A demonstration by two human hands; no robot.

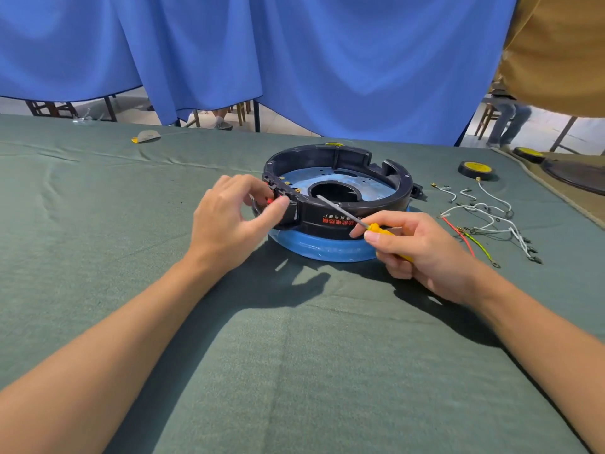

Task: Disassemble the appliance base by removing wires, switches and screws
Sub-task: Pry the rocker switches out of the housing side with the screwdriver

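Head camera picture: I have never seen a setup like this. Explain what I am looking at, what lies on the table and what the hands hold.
There is no robot here. A person wears a camera on the head, so this one picture looks forward and down along both forearms. The left hand pinches a small red switch at the rim of the base, a black round shell that sits on a blue ring. The right hand grips a screwdriver by its yellow handle; its shaft reaches over the rim into the base. All this lies on a green cloth. To the right of the base lie loose wires, white, red and green-yellow, apart from it. Farther back lies a black and yellow roll. A blue curtain hangs behind.
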